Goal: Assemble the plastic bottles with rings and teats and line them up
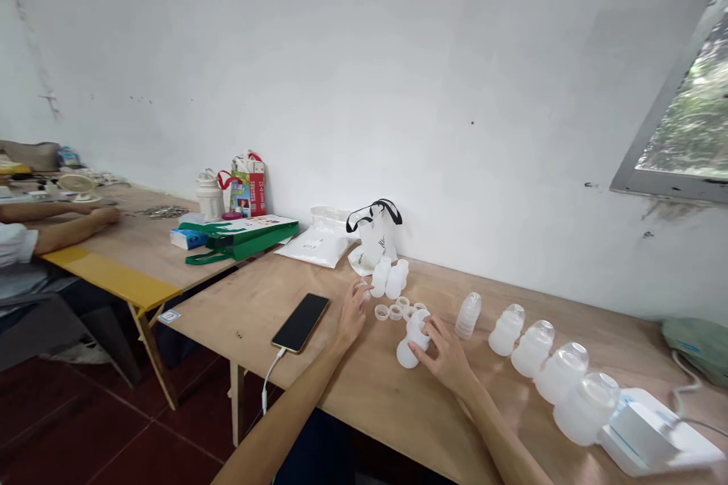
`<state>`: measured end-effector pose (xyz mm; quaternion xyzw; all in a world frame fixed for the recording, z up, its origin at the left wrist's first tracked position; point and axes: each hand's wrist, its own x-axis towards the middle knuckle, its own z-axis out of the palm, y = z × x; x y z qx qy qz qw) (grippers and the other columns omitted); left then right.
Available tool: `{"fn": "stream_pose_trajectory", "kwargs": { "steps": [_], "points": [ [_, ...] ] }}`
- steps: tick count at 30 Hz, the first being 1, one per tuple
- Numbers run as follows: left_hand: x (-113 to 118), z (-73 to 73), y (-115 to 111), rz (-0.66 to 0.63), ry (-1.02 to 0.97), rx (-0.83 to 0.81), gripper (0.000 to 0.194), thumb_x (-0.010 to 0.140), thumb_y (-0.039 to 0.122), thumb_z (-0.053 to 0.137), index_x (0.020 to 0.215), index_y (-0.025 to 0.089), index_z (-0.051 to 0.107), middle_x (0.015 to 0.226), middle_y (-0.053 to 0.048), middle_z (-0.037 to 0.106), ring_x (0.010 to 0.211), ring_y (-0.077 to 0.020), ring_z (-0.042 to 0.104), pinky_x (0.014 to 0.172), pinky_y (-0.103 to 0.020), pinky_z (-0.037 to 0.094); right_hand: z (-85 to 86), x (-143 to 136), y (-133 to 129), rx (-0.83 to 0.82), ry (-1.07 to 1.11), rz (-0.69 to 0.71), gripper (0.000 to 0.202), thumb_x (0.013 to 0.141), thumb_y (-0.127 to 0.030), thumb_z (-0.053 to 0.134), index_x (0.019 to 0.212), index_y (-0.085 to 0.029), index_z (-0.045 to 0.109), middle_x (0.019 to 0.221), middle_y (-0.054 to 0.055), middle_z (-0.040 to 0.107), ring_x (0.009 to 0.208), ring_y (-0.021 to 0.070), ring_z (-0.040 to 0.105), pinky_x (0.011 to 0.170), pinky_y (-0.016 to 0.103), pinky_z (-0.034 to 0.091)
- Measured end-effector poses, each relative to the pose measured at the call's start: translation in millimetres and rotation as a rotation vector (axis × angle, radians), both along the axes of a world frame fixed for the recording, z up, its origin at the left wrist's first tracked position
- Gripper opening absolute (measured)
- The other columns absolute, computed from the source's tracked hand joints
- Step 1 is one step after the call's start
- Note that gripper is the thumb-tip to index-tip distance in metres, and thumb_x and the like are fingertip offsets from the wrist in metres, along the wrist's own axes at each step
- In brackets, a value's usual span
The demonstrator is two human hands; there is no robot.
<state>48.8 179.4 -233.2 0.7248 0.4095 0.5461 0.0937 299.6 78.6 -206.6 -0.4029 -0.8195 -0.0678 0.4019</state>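
My right hand (449,360) has its thumb and fingers about a frosted white baby bottle (407,353) on the wooden table, seemingly tilted. At the far side of the rings, my left hand (353,314) closes its fingertips on a small clear piece that looks like a bottle cap (362,288); the fingers partly hide it. Several white rings (395,311) lie between my hands. Behind them stand more frosted bottles (393,283) without clear caps. Right of my right hand is a stack of clear caps (468,315).
Several capped bottles (533,348) form a row at right, ending beside a white box (654,432). A phone (300,322) on a cable lies at left. Packages and a white bag (378,236) lean by the wall. Another person's arm (73,231) rests on the neighbouring table.
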Motion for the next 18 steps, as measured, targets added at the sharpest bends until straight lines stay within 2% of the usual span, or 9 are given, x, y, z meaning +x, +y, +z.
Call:
{"fn": "stream_pose_trajectory", "kwargs": {
  "steps": [5,9,14,18],
  "points": [
    [-0.5,-0.8,2.0,0.014,-0.001,-0.029,0.044,0.088,0.005,0.051,0.126,0.025,0.06,0.124,-0.009,0.06,0.112,-0.0252,0.064,0.1,-0.045,0.056,0.4,-1.0,-2.0,-0.012,0.04,-0.002,0.019,0.1,-0.04,0.054,0.09,-0.025,0.051,0.099,0.006,0.059,0.076,0.0182,0.065,0.062,0.028,0.053],
    [-1.4,-2.4,3.7,0.019,0.017,-0.035,0.042,0.085,0.003,0.051,0.12,0.024,0.062,0.119,-0.008,0.061,0.111,-0.025,0.063,0.1,-0.044,0.055,-0.4,-1.8,-2.9,-0.025,0.063,-0.016,0.02,0.1,-0.04,0.055,0.087,-0.025,0.051,0.101,0.006,0.061,0.074,0.0176,0.064,0.062,0.029,0.053],
    [-2.6,-4.0,6.1,0.04,0.037,-0.039,0.036,0.091,0.006,0.048,0.119,0.024,0.063,0.118,-0.008,0.061,0.109,-0.024,0.064,0.099,-0.043,0.055,-0.5,-2.5,-3.7,-0.041,0.082,-0.024,0.023,0.1,-0.041,0.055,0.085,-0.025,0.05,0.106,0.007,0.062,0.071,0.0172,0.063,0.06,0.029,0.052],
    [-0.4,-7.2,12.6,0.073,0.062,-0.042,0.031,0.099,0.014,0.043,0.122,0.023,0.062,0.126,-0.01,0.059,0.112,-0.0251,0.062,0.098,-0.043,0.055,0.4,-2.4,-4.5,-0.059,0.088,-0.026,0.023,0.1,-0.042,0.055,0.086,-0.025,0.052,0.106,0.007,0.063,0.07,0.0169,0.062,0.061,0.03,0.053]
  ]
}}
